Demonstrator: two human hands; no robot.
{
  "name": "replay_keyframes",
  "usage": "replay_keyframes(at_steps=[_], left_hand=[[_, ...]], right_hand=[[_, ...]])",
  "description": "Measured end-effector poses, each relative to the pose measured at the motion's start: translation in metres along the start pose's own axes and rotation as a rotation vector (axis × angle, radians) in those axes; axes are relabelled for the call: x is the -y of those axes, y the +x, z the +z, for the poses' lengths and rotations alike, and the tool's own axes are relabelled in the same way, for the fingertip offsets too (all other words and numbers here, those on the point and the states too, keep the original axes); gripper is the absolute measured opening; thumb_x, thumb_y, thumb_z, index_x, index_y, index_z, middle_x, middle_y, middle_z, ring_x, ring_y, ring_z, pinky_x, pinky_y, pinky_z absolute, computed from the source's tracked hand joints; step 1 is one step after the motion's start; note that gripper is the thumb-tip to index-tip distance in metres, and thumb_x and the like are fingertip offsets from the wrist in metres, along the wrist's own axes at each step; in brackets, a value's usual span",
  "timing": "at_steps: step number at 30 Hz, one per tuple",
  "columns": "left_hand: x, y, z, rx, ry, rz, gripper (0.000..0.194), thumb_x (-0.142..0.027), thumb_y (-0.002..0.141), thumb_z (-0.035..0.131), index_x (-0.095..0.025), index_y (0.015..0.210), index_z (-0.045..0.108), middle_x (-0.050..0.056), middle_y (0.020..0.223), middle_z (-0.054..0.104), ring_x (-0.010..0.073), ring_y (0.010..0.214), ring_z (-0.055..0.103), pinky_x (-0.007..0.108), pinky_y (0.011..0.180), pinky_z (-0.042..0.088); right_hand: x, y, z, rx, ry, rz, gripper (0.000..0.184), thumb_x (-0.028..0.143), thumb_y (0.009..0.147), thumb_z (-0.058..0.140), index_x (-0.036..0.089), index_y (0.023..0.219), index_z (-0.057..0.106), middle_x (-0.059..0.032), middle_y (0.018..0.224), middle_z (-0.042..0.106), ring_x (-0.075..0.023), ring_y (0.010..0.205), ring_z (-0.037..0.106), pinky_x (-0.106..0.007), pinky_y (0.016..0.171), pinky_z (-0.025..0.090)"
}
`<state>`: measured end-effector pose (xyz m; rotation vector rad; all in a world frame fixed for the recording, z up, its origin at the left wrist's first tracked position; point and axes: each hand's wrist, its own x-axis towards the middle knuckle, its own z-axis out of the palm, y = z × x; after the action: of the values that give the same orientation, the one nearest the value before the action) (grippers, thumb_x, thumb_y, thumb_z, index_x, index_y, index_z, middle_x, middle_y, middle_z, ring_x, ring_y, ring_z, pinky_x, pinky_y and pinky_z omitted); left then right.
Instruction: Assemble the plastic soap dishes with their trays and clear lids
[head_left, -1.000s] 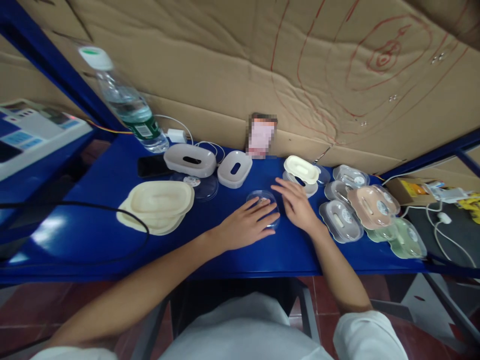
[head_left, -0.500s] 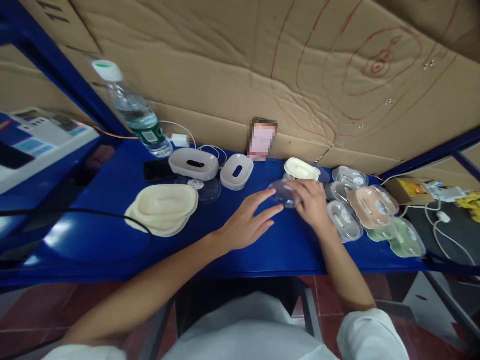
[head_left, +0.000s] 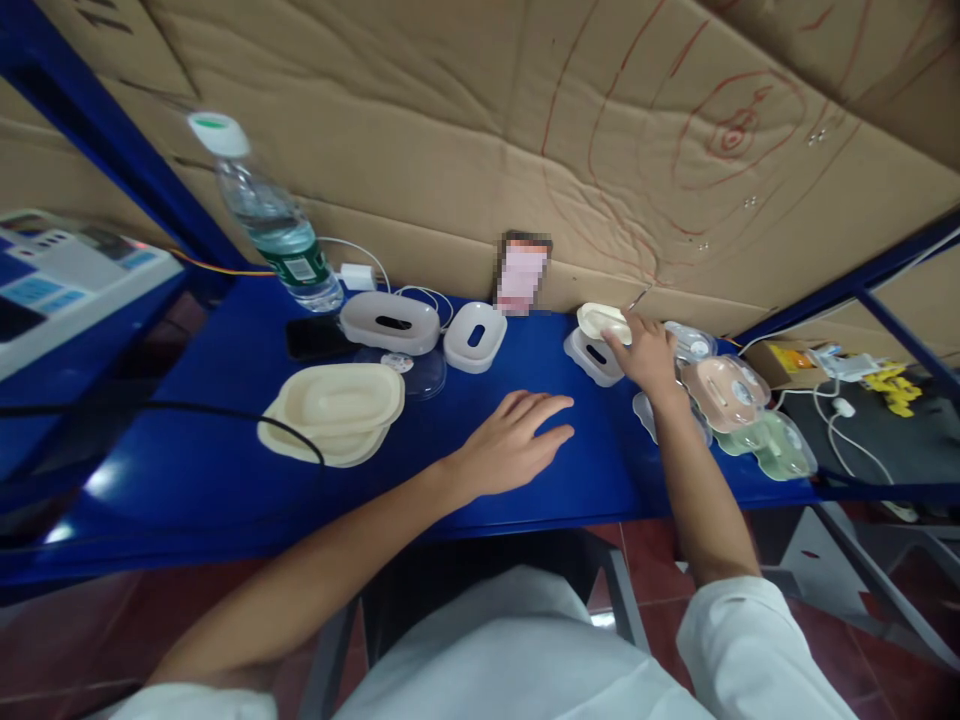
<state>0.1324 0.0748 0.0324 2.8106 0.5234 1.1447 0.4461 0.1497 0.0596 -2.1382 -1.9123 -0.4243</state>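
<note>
My right hand is closed at the right edge of a small cream oval soap dish tray, thumb in front. The tray sits over the back of a white soap dish base with a dark slot. My left hand hovers above the blue table, palm down, fingers stretched and holding nothing. Two more white soap dish bases, a long one and a shorter one, stand to its upper left. Stacked cream trays lie farther left, by a clear lid.
Lidded soap dishes in grey, peach and green crowd the table's right side. At the back stand a water bottle and a propped phone. A dark cable crosses the left side.
My right hand has left the clear lid between my hands and moved back to the cream tray. That lid no longer shows there. The white base is uncovered; my left hand stays open.
</note>
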Motion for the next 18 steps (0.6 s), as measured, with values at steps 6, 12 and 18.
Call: replay_keyframes(at_steps=[6, 12, 18], left_hand=[[-0.007, 0.001, 0.002, 0.09, -0.019, 0.023, 0.021, -0.016, 0.101, 0.058, -0.019, 0.114, 0.075, 0.013, 0.142, 0.066, 0.0284, 0.126, 0.063, 0.047, 0.111, 0.047], [0.0, -0.002, 0.009, 0.112, 0.017, 0.05, 0.02, -0.016, 0.101, 0.057, -0.018, 0.108, 0.075, 0.013, 0.14, 0.067, 0.0286, 0.123, 0.064, 0.047, 0.106, 0.048], [-0.001, -0.003, 0.009, 0.137, 0.021, 0.059, 0.021, -0.015, 0.102, 0.056, -0.017, 0.111, 0.075, 0.013, 0.137, 0.068, 0.0279, 0.12, 0.065, 0.045, 0.104, 0.047]], right_hand=[[-0.005, -0.029, 0.016, 0.112, 0.003, -0.05, 0.073, 0.057, 0.106, 0.049, 0.013, 0.164, 0.042, -0.0235, 0.168, 0.045, -0.0419, 0.152, 0.043, -0.064, 0.12, 0.035], [-0.006, -0.062, -0.015, 0.111, -0.066, -0.045, 0.078, 0.058, 0.108, 0.044, 0.012, 0.169, 0.032, -0.0242, 0.173, 0.035, -0.0412, 0.158, 0.037, -0.064, 0.125, 0.031], [-0.031, -0.165, -0.046, -0.012, -0.231, 0.148, 0.065, 0.056, 0.109, 0.044, 0.015, 0.159, 0.05, -0.0252, 0.155, 0.058, -0.0466, 0.143, 0.053, -0.075, 0.117, 0.034]])
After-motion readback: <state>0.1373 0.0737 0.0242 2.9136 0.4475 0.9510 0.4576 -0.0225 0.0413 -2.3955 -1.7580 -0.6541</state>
